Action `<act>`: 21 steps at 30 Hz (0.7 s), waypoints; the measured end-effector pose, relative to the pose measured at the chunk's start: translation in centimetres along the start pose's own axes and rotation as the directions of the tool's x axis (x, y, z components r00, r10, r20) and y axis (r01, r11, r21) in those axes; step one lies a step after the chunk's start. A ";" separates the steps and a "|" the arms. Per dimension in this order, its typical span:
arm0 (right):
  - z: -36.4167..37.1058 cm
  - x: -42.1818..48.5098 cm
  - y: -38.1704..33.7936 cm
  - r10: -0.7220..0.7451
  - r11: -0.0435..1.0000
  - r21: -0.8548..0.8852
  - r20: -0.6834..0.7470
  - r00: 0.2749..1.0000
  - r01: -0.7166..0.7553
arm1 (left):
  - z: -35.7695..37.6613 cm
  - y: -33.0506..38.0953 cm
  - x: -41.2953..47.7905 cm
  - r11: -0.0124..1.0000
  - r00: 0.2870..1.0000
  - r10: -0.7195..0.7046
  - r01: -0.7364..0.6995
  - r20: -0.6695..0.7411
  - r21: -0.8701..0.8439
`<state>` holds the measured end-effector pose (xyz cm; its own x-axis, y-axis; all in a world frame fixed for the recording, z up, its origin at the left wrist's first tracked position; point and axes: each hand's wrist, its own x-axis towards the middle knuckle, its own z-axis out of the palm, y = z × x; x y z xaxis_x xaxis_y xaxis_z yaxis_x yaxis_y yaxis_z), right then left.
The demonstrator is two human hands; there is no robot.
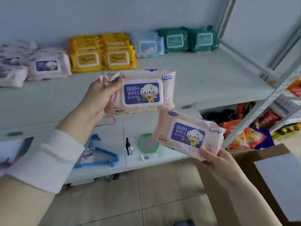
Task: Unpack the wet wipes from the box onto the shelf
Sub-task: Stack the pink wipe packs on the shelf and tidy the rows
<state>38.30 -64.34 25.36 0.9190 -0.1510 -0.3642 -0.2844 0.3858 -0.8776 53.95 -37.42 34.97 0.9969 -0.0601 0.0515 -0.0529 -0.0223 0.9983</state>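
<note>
- The left hand (101, 97) grips a pink plastic baby-wipes pack (141, 93) by its left end, held in the air before the pale grey metal shelf (203, 75).
- The right hand (216, 159) pinches a second pink pack (187, 134) by its lower corner, beside the brown cardboard box (263, 150).
- Yellow packs (102, 57) and green packs (187, 39) lie along the shelf's back edge.

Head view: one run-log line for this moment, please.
left hand: grips upper pink pack | right hand: grips lower pink pack | shelf: neither pack placed yet
</note>
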 end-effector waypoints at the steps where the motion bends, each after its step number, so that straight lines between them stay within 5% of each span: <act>1: 1.9 0.6 0.0 -0.010 1.000 -0.018 0.029 1.000 0.010 | -2.6 0.3 0.0 1.000 0.999 0.002 -0.002 -0.044 -0.010; 11: 18.5 10.6 -2.1 -0.038 0.976 -0.195 0.276 0.961 0.095 | -23.0 -0.2 2.8 0.998 0.922 -0.055 0.044 -0.383 -0.038; 21: 34.2 22.4 -0.8 0.048 0.949 -0.302 0.416 0.908 0.089 | -37.3 -5.0 6.2 0.982 0.824 -0.176 0.188 -0.538 -0.033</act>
<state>68.42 -36.95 28.60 0.9347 0.2595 -0.2430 -0.2710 0.0777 -0.9594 62.59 -0.46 31.26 0.8625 0.4918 -0.1196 0.1376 -0.0004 0.9905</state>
